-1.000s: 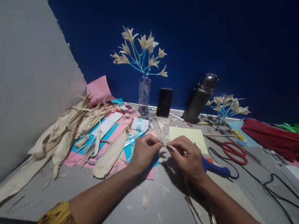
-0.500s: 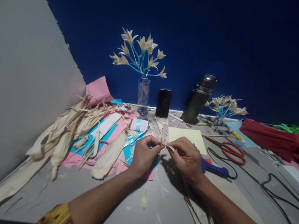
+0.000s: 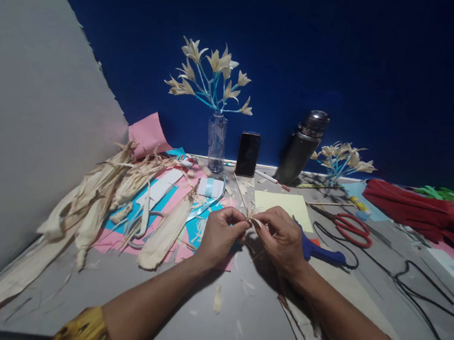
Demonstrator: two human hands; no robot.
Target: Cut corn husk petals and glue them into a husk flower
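Note:
Both hands meet over the middle of the table, fingertips nearly touching. My left hand [image 3: 220, 237] pinches a thin stick [image 3: 241, 192] with pale husk bits at its end. My right hand [image 3: 282, 238] is closed on a small pale strip of corn husk [image 3: 255, 223], pressed against that end. Fingers cover much of the join. Just right of my right hand lies a blue glue gun [image 3: 325, 255]. A yellow paper sheet [image 3: 284, 204] is behind it. On the left, a broad dried corn husk [image 3: 165, 234] rests on pink and blue paper.
A pile of dried husks [image 3: 96, 210] covers the left side. Along the back stand a clear vase [image 3: 215, 144] of husk flowers, a phone [image 3: 248, 155] and a steel flask [image 3: 302, 148]. Red-handled scissors [image 3: 352, 229], a black cord [image 3: 420, 296] and a red cloth [image 3: 421, 209] lie right.
The right fingers have shifted slightly toward the left hand, and less of the husk strip shows between them. The whole view has moved a little.

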